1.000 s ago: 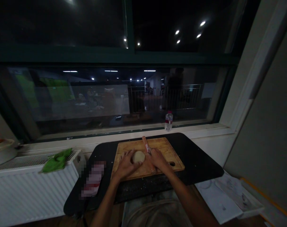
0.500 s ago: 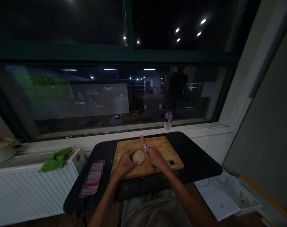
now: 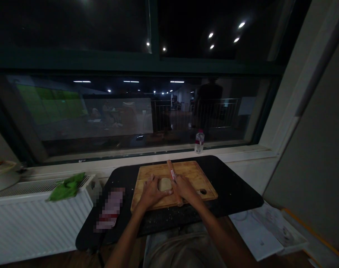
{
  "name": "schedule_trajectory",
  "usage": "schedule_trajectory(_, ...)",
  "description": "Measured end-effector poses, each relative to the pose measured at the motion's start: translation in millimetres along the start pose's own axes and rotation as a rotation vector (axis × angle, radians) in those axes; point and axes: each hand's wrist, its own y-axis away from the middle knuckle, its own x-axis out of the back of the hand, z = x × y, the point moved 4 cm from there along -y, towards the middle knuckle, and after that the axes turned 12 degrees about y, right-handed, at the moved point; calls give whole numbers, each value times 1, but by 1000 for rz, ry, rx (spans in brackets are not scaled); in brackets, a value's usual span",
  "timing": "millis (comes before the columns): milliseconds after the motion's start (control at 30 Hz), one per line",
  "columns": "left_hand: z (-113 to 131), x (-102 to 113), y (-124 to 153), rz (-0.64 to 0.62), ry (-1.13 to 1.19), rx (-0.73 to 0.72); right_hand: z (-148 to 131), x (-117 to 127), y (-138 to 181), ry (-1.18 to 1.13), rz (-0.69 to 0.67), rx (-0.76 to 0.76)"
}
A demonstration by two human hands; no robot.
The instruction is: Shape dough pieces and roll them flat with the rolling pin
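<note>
A small flat disc of pale dough (image 3: 165,184) lies on a wooden cutting board (image 3: 192,170). My left hand (image 3: 152,191) curves around its left side, thumb along the near edge and fingers at the left edge. Just right of the dough, a wooden rolling pin (image 3: 170,166) slants across the board, a label near its middle. My right hand (image 3: 184,186) is closed over the middle of that pin, hiding part of it. Both ends of the pin show beyond the hand.
The board rests on a black table (image 3: 233,188) dusted with flour near its front edge. A blurred pinkish package (image 3: 111,208) lies at left. Beyond are a green cloth (image 3: 65,187) on a radiator (image 3: 32,223) and a bottle (image 3: 199,142) on the sill. Papers (image 3: 259,230) lie at lower right.
My left hand's fingers have shifted slightly around the dough, showing more of its far edge. The rolling pin and my right hand remain in nearly the same place.
</note>
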Motion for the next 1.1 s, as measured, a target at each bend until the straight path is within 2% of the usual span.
schedule_trajectory(133,2,1,0,3,16,18,-3,4,2,-12,0,5)
schedule_trajectory(367,-2,9,8,-91,163,-38,7,11,-4,59,-34,39)
schedule_trajectory(533,-7,3,7,-22,193,-85,24,17,-5,136,21,8)
schedule_trajectory(667,-9,-6,2,7,164,-149,33,21,-2,200,15,-25)
schedule_trajectory(867,-6,-9,4,44,79,-232,32,13,0,211,-17,88)
schedule_trajectory(1000,-2,-13,6,55,40,-195,38,10,-4,201,36,131)
schedule_trajectory(1100,10,-18,8,34,-12,-206,48,14,-8,153,64,170)
